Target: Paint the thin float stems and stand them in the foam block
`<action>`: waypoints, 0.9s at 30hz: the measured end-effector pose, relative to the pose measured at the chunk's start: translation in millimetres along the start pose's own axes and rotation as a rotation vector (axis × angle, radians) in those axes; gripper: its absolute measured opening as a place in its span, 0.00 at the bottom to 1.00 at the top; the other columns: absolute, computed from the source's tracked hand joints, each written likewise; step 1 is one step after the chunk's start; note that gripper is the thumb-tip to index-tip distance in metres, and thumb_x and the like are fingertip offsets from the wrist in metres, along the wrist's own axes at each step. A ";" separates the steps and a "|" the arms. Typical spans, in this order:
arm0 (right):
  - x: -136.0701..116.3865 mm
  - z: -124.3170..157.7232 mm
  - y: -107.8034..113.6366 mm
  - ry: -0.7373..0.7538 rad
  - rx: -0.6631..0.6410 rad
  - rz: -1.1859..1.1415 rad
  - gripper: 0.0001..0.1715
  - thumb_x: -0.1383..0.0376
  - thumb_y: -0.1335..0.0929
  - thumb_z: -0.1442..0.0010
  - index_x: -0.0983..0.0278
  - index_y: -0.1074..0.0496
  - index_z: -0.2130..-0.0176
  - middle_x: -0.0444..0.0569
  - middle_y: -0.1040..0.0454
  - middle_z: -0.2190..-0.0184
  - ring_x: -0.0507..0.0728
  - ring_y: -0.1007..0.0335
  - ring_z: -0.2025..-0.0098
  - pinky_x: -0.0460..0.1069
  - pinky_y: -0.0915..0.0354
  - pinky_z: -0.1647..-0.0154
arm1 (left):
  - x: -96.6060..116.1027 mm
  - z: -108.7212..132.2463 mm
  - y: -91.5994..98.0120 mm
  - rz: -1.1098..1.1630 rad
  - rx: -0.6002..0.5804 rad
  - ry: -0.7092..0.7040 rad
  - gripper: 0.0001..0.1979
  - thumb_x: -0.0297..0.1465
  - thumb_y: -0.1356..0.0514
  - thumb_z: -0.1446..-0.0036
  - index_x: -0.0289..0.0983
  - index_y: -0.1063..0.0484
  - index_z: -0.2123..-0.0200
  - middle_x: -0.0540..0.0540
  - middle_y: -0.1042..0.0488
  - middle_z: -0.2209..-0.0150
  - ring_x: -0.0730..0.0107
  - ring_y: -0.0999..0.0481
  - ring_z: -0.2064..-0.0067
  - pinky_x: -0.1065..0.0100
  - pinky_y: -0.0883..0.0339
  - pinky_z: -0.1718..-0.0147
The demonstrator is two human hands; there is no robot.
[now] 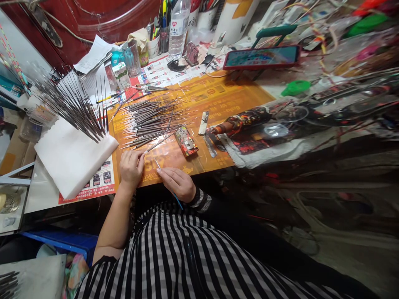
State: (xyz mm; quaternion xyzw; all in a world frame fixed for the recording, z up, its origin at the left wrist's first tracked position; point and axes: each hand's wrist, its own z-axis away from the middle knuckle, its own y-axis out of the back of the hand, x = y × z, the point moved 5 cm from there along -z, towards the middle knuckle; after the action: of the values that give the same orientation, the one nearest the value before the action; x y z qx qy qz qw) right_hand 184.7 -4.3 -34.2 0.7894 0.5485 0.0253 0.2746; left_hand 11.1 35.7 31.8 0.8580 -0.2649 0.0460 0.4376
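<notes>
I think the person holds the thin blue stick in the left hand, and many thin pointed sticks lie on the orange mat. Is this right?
Not quite. The head view shows the thin blue stick in the right hand, not the left hand. The thin pointed sticks do lie on the orange mat.

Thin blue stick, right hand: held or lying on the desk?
Held: the stick runs under the right hand, its pale tip past the fingers and its blue end off the desk edge.
</notes>
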 end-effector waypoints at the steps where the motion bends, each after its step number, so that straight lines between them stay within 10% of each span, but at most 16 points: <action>1: -0.4 -0.7 0.3 0.005 0.000 0.007 0.35 0.74 0.34 0.34 0.67 0.42 0.31 0.59 0.20 0.51 0.62 0.22 0.49 0.56 0.22 0.49 | 0.1 0.0 0.0 0.001 -0.001 0.000 0.09 0.32 0.44 0.31 0.39 0.27 0.63 0.46 0.23 0.65 0.66 0.27 0.63 0.62 0.34 0.59; 27: -2.9 -6.8 5.7 0.023 -0.031 0.007 0.34 0.75 0.37 0.33 0.67 0.43 0.30 0.59 0.21 0.50 0.62 0.22 0.48 0.57 0.22 0.49 | -1.6 2.0 2.1 -0.051 0.041 0.017 0.08 0.32 0.43 0.32 0.37 0.26 0.63 0.47 0.23 0.66 0.67 0.28 0.62 0.64 0.34 0.58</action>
State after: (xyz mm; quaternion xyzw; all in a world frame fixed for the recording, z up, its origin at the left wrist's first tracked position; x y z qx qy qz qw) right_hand 186.1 -5.5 -25.1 0.7866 0.5484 0.0438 0.2802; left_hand 8.4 33.8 31.6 0.8729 -0.2381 0.0477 0.4232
